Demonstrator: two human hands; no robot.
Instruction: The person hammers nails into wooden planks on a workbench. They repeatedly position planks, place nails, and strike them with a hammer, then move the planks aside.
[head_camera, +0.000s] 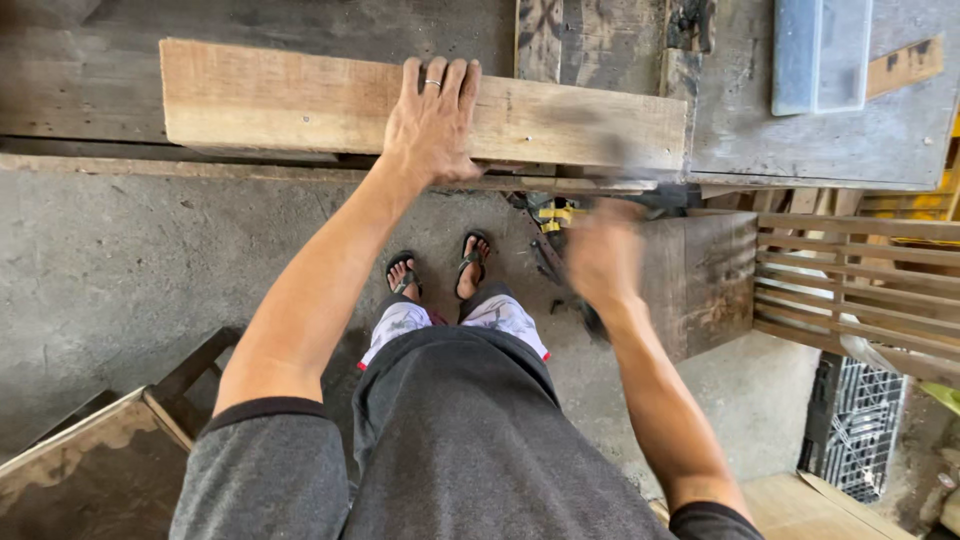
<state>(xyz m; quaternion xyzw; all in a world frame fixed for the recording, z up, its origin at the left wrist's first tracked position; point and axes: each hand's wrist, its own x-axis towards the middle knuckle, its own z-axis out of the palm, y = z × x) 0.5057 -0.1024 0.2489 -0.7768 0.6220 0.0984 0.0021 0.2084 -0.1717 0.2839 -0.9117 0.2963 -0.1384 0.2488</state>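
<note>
At 12 o'clock, left hand lies flat, fingers spread, on plank, likely pinning it to worn bench. Right hand, 3 o'clock, motion-blurred; grip can't tell, dark tool just beside. Concrete floor, slatted crate right, rough workshop.

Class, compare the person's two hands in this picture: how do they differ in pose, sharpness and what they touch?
The left hand lies flat, fingers spread, pressing on the pale wooden plank; the right hand hangs below the bench edge, touching no wood. The left hand is sharp and wears a ring; the right hand is blurred, and whether it grips anything cannot be told. Both are bare, with grey sleeves.
</note>
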